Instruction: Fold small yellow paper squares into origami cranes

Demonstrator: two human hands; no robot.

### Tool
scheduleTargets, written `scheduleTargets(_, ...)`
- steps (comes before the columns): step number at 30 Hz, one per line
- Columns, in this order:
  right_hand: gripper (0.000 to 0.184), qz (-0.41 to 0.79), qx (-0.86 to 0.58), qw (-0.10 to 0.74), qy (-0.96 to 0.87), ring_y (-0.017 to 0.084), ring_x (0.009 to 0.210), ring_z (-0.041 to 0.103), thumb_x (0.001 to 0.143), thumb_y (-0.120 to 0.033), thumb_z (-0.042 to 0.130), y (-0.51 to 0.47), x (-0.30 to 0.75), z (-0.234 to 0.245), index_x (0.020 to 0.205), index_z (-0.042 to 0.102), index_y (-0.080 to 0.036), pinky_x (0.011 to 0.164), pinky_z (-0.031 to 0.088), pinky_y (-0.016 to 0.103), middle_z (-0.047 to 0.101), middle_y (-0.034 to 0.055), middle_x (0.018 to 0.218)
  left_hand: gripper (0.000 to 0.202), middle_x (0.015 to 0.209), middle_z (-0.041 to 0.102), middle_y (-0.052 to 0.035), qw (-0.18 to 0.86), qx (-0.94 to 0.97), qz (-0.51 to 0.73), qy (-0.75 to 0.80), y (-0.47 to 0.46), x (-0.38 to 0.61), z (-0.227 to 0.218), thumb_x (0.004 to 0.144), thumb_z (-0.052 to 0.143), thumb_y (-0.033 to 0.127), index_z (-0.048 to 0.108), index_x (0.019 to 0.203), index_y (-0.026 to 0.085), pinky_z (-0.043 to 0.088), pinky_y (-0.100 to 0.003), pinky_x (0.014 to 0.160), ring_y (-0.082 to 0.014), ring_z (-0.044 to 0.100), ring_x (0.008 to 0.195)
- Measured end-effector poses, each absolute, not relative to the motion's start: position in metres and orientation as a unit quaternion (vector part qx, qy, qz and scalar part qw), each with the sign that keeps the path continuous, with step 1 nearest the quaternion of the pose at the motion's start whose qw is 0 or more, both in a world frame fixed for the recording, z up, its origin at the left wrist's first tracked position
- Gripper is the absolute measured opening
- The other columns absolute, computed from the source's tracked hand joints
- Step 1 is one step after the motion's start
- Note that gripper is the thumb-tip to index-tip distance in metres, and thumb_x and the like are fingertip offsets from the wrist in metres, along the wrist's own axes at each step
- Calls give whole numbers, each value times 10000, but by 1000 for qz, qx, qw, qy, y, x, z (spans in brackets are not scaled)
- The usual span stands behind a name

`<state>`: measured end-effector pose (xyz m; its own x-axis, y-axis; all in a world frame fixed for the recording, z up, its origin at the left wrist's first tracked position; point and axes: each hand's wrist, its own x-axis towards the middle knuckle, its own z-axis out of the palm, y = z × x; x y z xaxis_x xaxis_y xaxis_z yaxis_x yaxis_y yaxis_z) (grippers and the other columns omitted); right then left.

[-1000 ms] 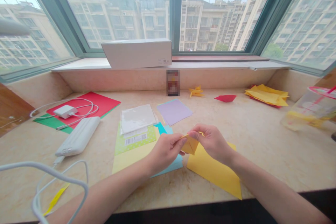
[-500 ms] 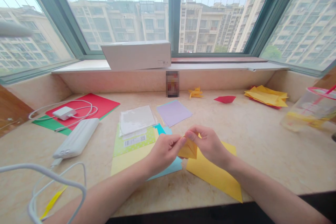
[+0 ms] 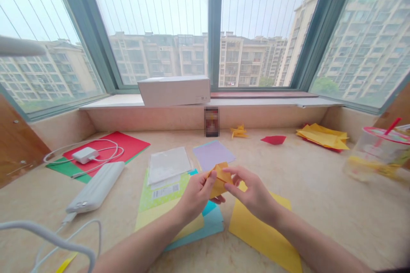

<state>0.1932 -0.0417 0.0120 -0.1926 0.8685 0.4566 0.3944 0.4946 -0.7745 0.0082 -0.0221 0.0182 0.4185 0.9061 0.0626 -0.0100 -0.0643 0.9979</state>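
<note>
A small folded piece of yellow-orange origami paper (image 3: 220,184) is held up between my hands above the counter. My left hand (image 3: 199,190) pinches its left side, thumb on the front and fingers behind. On the right edge, the thumb and index finger of my right hand (image 3: 251,187) close on the paper. Beneath my right hand lies a larger yellow sheet (image 3: 265,232). Under my left forearm are pale yellow and light blue sheets (image 3: 192,236), partly covered by the arm.
Behind my hands lie a lilac sheet (image 3: 214,155) and a clear plastic packet (image 3: 169,165). A folded yellow figure (image 3: 238,132), a red folded piece (image 3: 273,140) and yellow papers (image 3: 323,135) sit farther back. A power bank (image 3: 96,187) with cables is left; a plastic cup (image 3: 368,153) stands right.
My view has tilted upward. The folded paper has turned and shows more of its face. My right hand has shifted from the top edge to the right side.
</note>
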Motion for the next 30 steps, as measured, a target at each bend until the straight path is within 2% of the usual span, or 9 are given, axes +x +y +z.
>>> scheduleTargets(3,253,266,-452,472,-709,194,773,651,894,-330,638,-40,194,11,1121,685,-228,718,543,341,732,45,897,668,683,717,-100,573,607,414,363,-22,8,17,887,453,708,666,966,80,573,-273,520,-194,705,537)
scheduleTargets(8,244,320,-450,473,-687,205,768,690,914,-384,610,-37,196,10,1063,695,-210,739,556,357,751,56,903,658,739,731,-114,590,611,408,335,-21,7,15,891,457,701,673,969,84,566,-253,511,-184,706,541)
scheduleTargets(14,274,406,-431,495,-636,191,703,708,927,-423,591,-37,195,16,940,700,-172,693,573,319,753,64,833,639,853,742,-130,631,601,376,315,-17,7,16,882,479,698,655,1034,103,553,-235,477,-168,702,527)
scheduleTargets(19,276,419,-425,514,-616,198,702,711,912,-439,600,-36,195,14,950,664,-173,679,567,323,756,76,867,571,841,749,-120,646,575,387,320,-17,6,22,914,491,636,577,1145,121,549,-232,491,-159,698,532)
scheduleTargets(22,262,418,-435,516,-608,208,696,720,914,-433,598,-36,196,12,978,611,-179,686,554,329,752,60,789,520,809,747,-101,642,558,410,330,-18,6,24,915,526,594,550,1137,124,553,-236,524,-151,692,540)
scheduleTargets(25,258,419,-443,509,-607,213,703,728,925,-423,581,-37,196,12,1013,576,-181,689,543,328,750,51,751,489,788,741,-82,622,546,435,355,-18,7,24,896,567,571,543,1113,133,551,-247,531,-161,695,548)
scheduleTargets(30,232,410,-441,493,-628,204,731,730,925,-395,580,-39,195,12,1038,576,-193,721,541,327,758,52,829,438,845,741,-85,621,533,429,383,-17,6,24,886,571,491,578,1148,139,567,-303,590,-185,707,603)
